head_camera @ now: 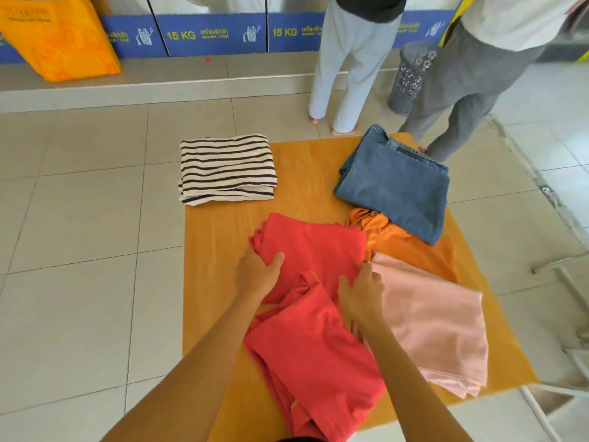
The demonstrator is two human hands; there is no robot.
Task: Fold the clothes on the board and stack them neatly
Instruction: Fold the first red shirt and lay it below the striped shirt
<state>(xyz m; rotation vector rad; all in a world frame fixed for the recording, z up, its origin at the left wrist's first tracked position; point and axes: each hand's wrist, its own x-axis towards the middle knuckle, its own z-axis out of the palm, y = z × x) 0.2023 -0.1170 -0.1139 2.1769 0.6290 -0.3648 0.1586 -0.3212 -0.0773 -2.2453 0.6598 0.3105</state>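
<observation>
Folding the red garment [314,250] is the step you have in hand, and the move ahead turns on how it lies against your two hands. Its long axis runs straight away from you, from the bunched near end by your forearms to the far edge beyond your fingertips. Your left hand [256,272] sits on its left border, thumb laid over the top and the other fingers curled under the edge, so it looks to be pinching a fold of red cloth. Your right hand [361,290] lies on the right border, fingers [366,271] spread and pressed flat, just where the red cloth meets the pink garment [436,320]; whether any fingertip is tucked under, you cannot tell from here.

Both hands sit about midway along the garment, the left slightly farther out. The far half lies ahead of your fingers, the near half behind them. A fold across the short axis would likely bring one half over the other.

Beyond your right fingers lie the orange garment [411,247] and the folded blue denim piece [398,183]; well ahead of your left fingers the striped shirt [226,169] rests folded, overhanging the bench [220,237] at its far corner. Mind the pink cloth touching the red edge: it could drag along.
</observation>
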